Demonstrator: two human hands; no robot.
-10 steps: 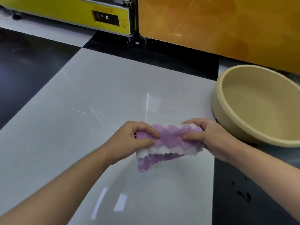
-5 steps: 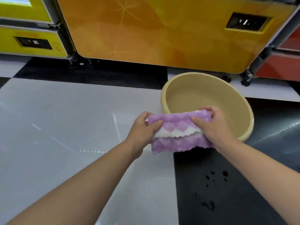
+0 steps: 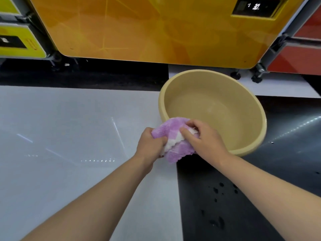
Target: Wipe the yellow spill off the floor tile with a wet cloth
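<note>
While both hands bunch up the purple-and-white cloth (image 3: pixel 173 141), it sits right at the near rim of the tan plastic basin (image 3: pixel 213 112), half over the rim and half over the floor seam below. Left hand (image 3: pixel 149 145) is clamped around the left end of the wad, right hand (image 3: pixel 205 140) is closed over the right end with fingers dug into the white stripe, so both grips are tight on fabric. Looks to me like a wring or a rinse is in hand.

Now, the risks. Directly under the grip lies the line where the white floor tile (image 3: pixel 69 136) meets the black floor tile (image 3: pixel 243 197). If that squeeze comes before the cloth is carried further out past the rim, water drops onto the floor, not into the basin. Dark wet spots (image 3: pixel 218 190) already dot the black tile below and to the right of the hands, so that's no idle worry. Wet glossy tile means a slip.

Second thing: the lower corner of the cloth hangs loose beneath the hands, and could drag water over the rim.

Third: a knock from the right wrist against that near rim could shove or tip the basin. I can't tell how much water is in it.

And the yellow spill itself? I see none on the tile from here; whether it's gone or out of view, I can't say.
</note>
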